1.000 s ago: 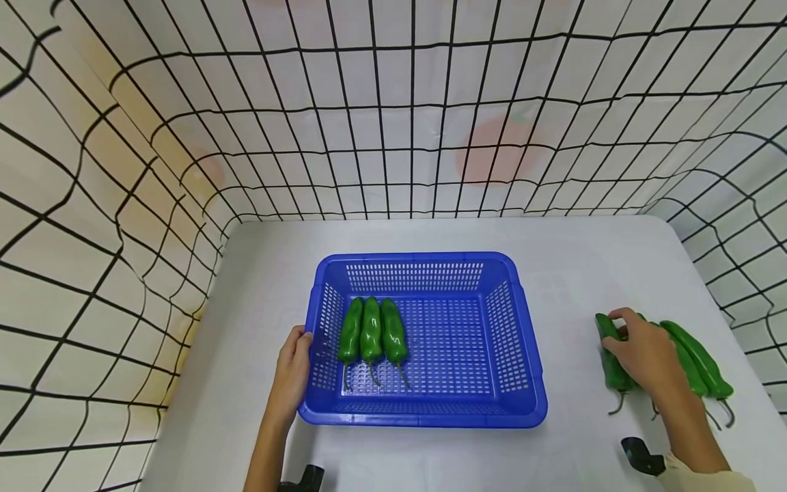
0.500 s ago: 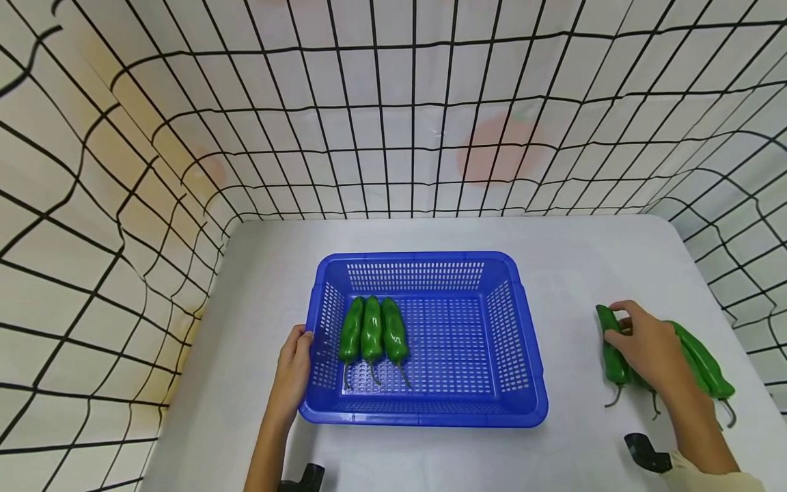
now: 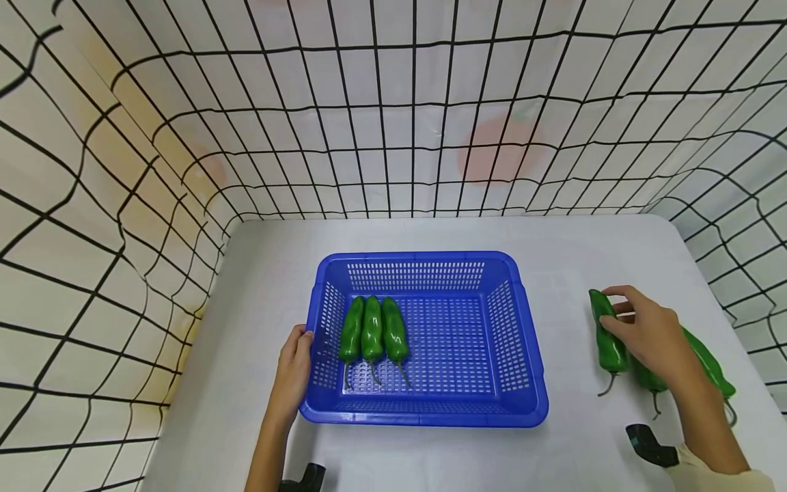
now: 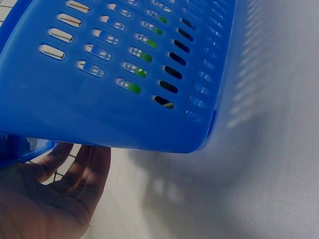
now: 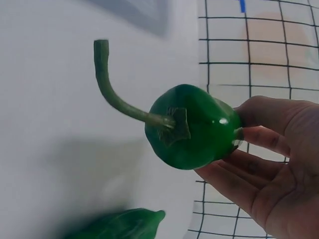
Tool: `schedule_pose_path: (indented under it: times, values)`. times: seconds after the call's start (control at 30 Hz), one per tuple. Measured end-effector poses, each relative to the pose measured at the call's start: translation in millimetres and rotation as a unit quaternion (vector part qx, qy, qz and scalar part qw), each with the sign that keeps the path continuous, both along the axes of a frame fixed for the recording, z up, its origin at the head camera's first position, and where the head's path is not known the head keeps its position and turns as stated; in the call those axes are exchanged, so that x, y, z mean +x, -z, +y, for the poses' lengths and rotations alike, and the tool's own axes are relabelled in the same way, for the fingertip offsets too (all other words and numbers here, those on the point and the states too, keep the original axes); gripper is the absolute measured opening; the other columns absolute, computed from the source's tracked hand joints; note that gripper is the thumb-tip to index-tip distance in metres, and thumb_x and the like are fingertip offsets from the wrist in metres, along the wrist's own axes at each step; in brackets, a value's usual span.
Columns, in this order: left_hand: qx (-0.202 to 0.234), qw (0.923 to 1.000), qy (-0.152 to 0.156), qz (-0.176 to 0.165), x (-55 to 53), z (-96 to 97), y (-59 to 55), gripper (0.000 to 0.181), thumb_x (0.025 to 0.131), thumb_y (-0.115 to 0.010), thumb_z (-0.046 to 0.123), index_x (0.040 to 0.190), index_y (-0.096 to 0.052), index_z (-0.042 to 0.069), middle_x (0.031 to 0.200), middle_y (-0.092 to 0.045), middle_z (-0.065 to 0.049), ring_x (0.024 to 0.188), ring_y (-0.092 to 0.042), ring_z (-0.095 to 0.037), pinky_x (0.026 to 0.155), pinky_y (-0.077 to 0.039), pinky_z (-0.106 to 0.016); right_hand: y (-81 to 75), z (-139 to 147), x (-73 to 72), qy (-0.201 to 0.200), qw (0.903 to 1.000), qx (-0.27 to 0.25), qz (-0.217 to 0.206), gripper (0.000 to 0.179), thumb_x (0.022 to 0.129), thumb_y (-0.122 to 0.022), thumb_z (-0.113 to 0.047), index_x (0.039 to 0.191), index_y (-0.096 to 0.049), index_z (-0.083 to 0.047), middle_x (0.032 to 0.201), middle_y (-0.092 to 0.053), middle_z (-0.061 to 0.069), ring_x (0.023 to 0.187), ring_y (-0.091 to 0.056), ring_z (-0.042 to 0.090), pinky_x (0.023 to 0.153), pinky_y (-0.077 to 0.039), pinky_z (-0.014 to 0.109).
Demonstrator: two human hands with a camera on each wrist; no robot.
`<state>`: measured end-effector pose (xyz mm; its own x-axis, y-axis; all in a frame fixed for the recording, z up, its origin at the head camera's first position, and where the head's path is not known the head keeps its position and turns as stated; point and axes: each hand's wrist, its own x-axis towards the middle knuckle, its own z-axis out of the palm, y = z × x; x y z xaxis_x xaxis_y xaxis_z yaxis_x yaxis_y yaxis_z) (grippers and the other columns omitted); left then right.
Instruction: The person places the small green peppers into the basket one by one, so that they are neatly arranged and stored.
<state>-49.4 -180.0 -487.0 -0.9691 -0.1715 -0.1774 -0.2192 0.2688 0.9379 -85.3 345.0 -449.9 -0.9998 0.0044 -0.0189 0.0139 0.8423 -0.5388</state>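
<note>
My right hand (image 3: 654, 335) pinches a green pepper (image 3: 609, 342) between thumb and fingers, over the right part of the table. Its curved stem and rounded stem end fill the middle of the right wrist view, where the pepper (image 5: 194, 129) hangs above the white surface. At the left, my left hand (image 3: 292, 372) grips the side rim of a blue plastic basket (image 3: 424, 419). The left wrist view has the left hand's fingers (image 4: 97, 174) hooked beneath that rim. Inside the basket, three green peppers (image 3: 371, 331) lie side by side near the left wall, stems towards me.
Other green peppers (image 3: 710, 362) lie on the white table (image 3: 572, 266) under and beside my right hand, partly hidden by it. Black wire mesh (image 3: 412, 147) encloses the table at the back and sides. Dark wrist-worn parts (image 3: 652, 447) stick out near the right sleeve.
My right hand has drawn the pepper up and slightly left, away from the others on the table. The left hand and the basket have stayed in place.
</note>
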Motion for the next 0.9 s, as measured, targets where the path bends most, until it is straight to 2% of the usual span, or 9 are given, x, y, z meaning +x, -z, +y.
schedule_pose_path:
  times: [0.47, 0.67, 0.9]
  values:
    - [0.004, 1.0, 0.001, 0.0, -0.5, 0.5, -0.4, 0.036, 0.108, -0.031, 0.028, 0.124, -0.051, 0.003, 0.111, -0.058, -0.02, 0.09, -0.061, -0.031, 0.073, -0.055, -0.037, -22.0, -16, -11.1, -0.01, 0.9997, -0.023, 0.007, 0.049, 0.096, -0.065, -0.019, 0.138, -0.049, 0.0, 0.114, -0.06, 0.036, 0.101, -0.06, 0.055, 0.076, -0.045, 0.067]
    - [0.0, 1.0, -0.001, -0.001, -0.3, 0.3, -0.1, 0.036, 0.108, -0.031, 0.029, 0.124, -0.051, 0.003, 0.111, -0.058, -0.02, 0.09, -0.061, -0.032, 0.073, -0.055, -0.036, -30.3, -27, -14.8, -0.008, 0.9994, -0.032, 0.013, 0.049, 0.097, -0.064, -0.02, 0.138, -0.049, -0.001, 0.115, -0.061, 0.036, 0.101, -0.06, 0.055, 0.077, -0.047, 0.066]
    - [0.0, 1.0, 0.001, 0.0, 0.3, 0.9, -0.3, 0.037, 0.107, -0.031, 0.028, 0.126, -0.05, 0.003, 0.114, -0.058, -0.02, 0.093, -0.062, -0.032, 0.078, -0.056, -0.041, -43.2, -43, -20.2, -0.01, 0.9987, -0.045, 0.021, 0.048, 0.097, -0.064, -0.019, 0.139, -0.049, -0.001, 0.115, -0.061, 0.035, 0.101, -0.061, 0.053, 0.077, -0.051, 0.063]
